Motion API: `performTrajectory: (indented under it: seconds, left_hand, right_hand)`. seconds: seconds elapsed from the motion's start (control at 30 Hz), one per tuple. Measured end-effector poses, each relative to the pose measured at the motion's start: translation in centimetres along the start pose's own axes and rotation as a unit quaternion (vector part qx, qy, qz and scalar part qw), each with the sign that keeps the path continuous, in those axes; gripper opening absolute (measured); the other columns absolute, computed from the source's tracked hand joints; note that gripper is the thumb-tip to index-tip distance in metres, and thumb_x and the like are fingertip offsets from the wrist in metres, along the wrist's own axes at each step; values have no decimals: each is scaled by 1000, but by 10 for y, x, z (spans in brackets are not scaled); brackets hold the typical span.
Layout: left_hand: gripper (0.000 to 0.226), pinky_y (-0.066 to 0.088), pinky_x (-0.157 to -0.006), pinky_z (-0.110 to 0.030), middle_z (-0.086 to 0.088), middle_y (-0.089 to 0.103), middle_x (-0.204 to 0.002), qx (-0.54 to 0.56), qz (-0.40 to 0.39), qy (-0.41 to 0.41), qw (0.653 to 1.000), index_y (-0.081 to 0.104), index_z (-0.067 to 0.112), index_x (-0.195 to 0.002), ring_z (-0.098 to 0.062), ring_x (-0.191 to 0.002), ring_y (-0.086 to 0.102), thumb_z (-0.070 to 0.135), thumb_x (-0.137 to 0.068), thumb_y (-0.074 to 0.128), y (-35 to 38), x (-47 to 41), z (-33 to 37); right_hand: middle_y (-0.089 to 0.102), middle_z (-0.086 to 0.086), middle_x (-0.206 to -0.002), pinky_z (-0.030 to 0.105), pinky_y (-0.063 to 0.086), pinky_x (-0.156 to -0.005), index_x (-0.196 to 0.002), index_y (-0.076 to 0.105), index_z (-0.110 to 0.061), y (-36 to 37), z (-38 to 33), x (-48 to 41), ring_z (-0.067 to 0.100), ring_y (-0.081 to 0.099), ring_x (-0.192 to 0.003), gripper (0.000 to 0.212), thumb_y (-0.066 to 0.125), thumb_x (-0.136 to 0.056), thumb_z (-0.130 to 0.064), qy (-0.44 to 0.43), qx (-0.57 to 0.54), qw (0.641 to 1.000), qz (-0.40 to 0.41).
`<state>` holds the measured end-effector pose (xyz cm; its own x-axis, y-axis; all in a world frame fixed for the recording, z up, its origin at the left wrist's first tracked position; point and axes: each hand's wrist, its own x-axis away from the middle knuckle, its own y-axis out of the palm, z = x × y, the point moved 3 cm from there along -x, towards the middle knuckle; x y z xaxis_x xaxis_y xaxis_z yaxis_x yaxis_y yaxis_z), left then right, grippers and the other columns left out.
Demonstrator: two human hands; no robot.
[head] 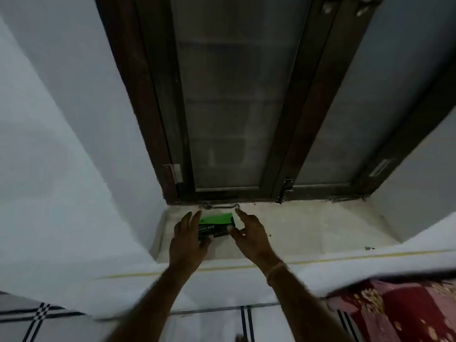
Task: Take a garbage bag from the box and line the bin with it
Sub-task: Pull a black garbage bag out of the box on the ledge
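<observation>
Left forearm reaches up and forward from the bottom edge. Left hand (186, 239) back-up, fingers spread and pointing at the window, thumb tucked under toward the right; it covers the left end of the garbage bag box (216, 225). Whether it grips the box or only rests against it cannot be told.

Box: green and black, lying flat on the pale window sill (308, 228), close to the dark window frame (291, 149) and just in front of a metal latch hook (222, 206).

Right hand (250, 234) at the box's right end, fingers loosely splayed, index finger raised toward the latch hook, thumb against the box's right edge. Hands apart, box between them. Thread band on the right wrist (276, 269). Red patterned cloth (394, 312) lower right.
</observation>
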<state>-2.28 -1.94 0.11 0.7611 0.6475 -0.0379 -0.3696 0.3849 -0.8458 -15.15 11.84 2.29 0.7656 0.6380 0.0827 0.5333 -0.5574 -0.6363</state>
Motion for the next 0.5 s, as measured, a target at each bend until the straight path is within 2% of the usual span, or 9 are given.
performTrajectory:
  seconds: [0.1,0.17,0.27,0.37,0.4,0.5]
  left_hand:
    - [67,55,-94,-44,-9,49,-150,0,-17,-28,999,45,19,-151,-31,-134,47,35,-91,71,9,-15,-4]
    - [60,55,-86,-40,-9,53,-139,12,-15,-30,999,52,18,-145,-31,-124,51,29,-89,73,12,-17,-6]
    - [52,55,-84,-33,-5,52,-130,79,-2,5,997,57,18,-137,-25,-111,55,26,-88,72,12,-16,-8]
    - [50,50,-86,-7,-1,46,-127,160,-4,14,987,58,14,-137,-9,-107,58,20,-89,71,6,-13,-7]
    - [50,49,-84,-3,-2,47,-127,172,-6,14,985,58,13,-137,-4,-106,58,21,-89,69,3,-13,-6]
    - [49,47,-85,-2,-7,51,-123,203,7,9,979,60,8,-135,8,-110,57,19,-88,72,-2,-14,-5]
  right_hand:
    - [58,15,-132,30,46,-97,-155,40,-16,13,11,-30,28,61,-114,60,60,-100,-32,5,44,997,-61]
    - [65,14,-127,34,50,-98,-147,50,-16,15,20,-39,30,63,-116,54,64,-97,-27,-2,17,997,-82]
    - [70,0,-106,40,60,-79,-120,62,-33,6,29,-42,19,67,-85,40,76,-83,-31,-10,-63,993,-97]
    - [63,-4,-103,30,57,-57,-110,62,-26,-7,32,-41,8,61,-64,35,82,-83,-20,-5,-157,981,-116]
    - [63,-4,-104,30,56,-55,-108,62,-21,-11,31,-41,7,60,-62,34,83,-82,-17,-10,-176,977,-117]
    - [67,-1,-108,40,57,-62,-102,59,-10,-20,33,-43,16,64,-65,34,85,-80,-18,-12,-234,966,-110]
